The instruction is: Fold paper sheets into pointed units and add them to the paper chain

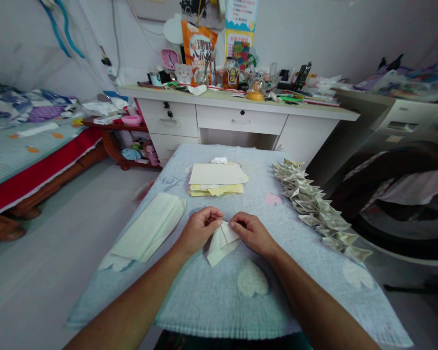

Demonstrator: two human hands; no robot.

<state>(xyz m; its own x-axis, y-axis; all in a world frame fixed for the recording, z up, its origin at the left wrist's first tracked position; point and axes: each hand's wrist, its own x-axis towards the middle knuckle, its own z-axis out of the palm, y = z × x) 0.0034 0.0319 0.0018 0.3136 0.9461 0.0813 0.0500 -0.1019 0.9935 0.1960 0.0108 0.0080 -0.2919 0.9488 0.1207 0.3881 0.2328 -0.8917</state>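
Observation:
Over the middle of the cloth-covered table, a partly folded piece of pale paper (222, 245) is pinched at its upper edge by both hands. My left hand (203, 224) grips its left corner between thumb and fingers. Closed on the right side of the same paper is my right hand (252, 231). To the left lies a stack of whitish-green paper sheets (146, 228). Beyond the hands sits a pile of cream and yellow paper (217, 177). Along the right side run rows of folded, pointed paper pieces (316, 206), nested closely together.
The light blue cloth (219, 301) has heart patterns and hangs at the near edge. A white desk (241, 119) crowded with jars, a snack bag (198, 51) and a pink clock (170, 59) stands behind. A front-loading washing machine (397, 124) is at right, a bed (25, 155) at left.

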